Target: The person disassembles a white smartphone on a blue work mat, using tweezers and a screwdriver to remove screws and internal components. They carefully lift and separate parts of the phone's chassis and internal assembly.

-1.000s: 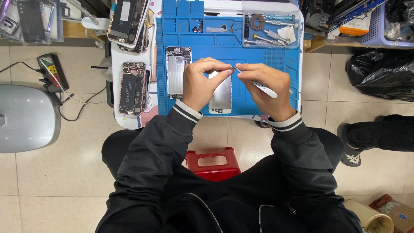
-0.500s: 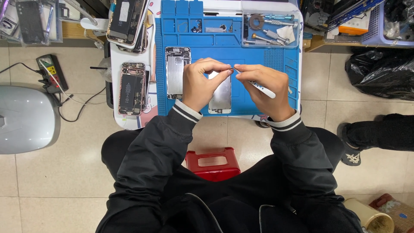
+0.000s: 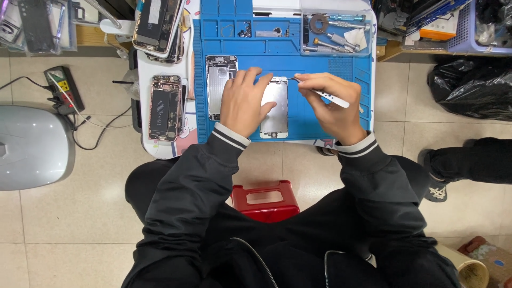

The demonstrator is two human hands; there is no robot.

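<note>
Since a moment ago my left hand (image 3: 242, 101) has flattened onto the silver phone plate (image 3: 274, 106) on the blue mat (image 3: 320, 64), while my right hand (image 3: 330, 104) pinches tweezers (image 3: 320, 93) at its top edge, probably picking a tiny part, needing steady lifting next.

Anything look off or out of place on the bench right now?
Nothing stands out. The left hand steadies the silver phone panel lying flat on the blue mat; the right hand holds white tweezers at its top edge.
</note>
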